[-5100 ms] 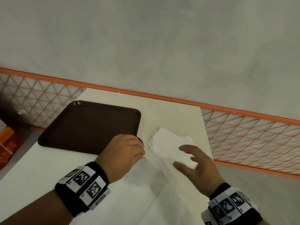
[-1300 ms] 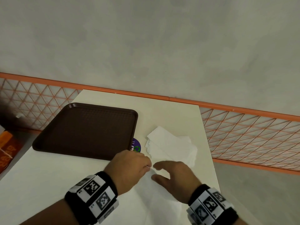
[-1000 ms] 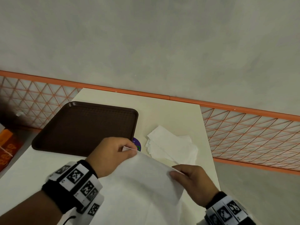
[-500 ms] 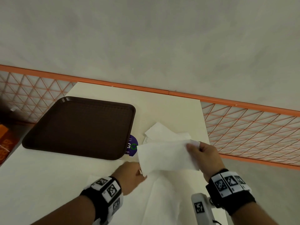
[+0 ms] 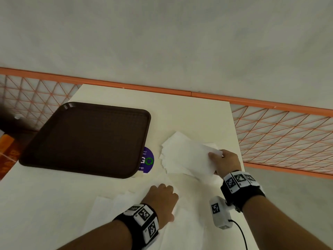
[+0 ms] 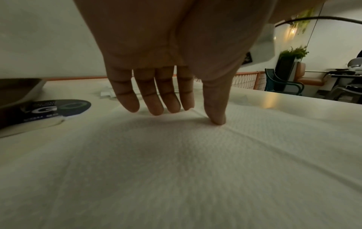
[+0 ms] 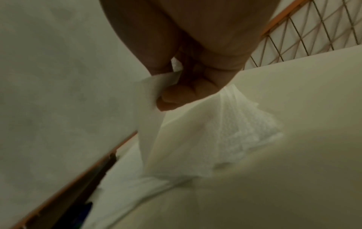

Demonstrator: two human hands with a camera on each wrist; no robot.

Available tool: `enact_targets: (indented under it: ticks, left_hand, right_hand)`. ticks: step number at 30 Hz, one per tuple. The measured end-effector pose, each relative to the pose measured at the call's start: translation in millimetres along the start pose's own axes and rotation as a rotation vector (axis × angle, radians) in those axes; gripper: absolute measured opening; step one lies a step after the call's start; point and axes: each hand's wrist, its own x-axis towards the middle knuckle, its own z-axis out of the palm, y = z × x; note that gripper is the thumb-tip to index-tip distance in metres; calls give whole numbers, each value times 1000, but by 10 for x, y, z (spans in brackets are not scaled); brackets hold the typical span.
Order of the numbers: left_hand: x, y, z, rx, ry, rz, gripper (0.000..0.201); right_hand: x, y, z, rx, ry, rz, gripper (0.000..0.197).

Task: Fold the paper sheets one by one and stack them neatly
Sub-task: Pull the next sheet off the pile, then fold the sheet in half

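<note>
Folded sheet is pinched at its rt end by rt hand, fingers curled on it, and is held just above the stack of folded sheets on the counter, beside the brown tray. Lt hand is laid flat, fingers relaxed, on the unfolded sheets near the front edge. Risks, as judged: stack is already fanned, so sheet may be dropped skewed; thin paper held by one end could droop and unfold before release; lower sheets could be dragged w/ the hand if the pinch is let go late.
</note>
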Motion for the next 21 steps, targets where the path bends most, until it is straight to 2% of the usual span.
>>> enact_targets:
  ticks: [3, 9, 16, 21]
  left_hand:
    - [7, 6, -25, -20, 12, -1, 44]
    - [-19, 55, -19, -25, 48, 41, 33]
    - [-57, 102, -67, 0, -34, 96, 26]
    - [-173, 45, -140, -373, -76, -14, 24]
  right_hand:
    - [21, 28, 51, -182, 14, -23, 26]
    - [-30, -21, 90, -338, 17, 23, 39]
    - [-219, -92, 38, -433, 22, 60, 66]
    - [-474, -63, -152, -398, 81, 27, 82]
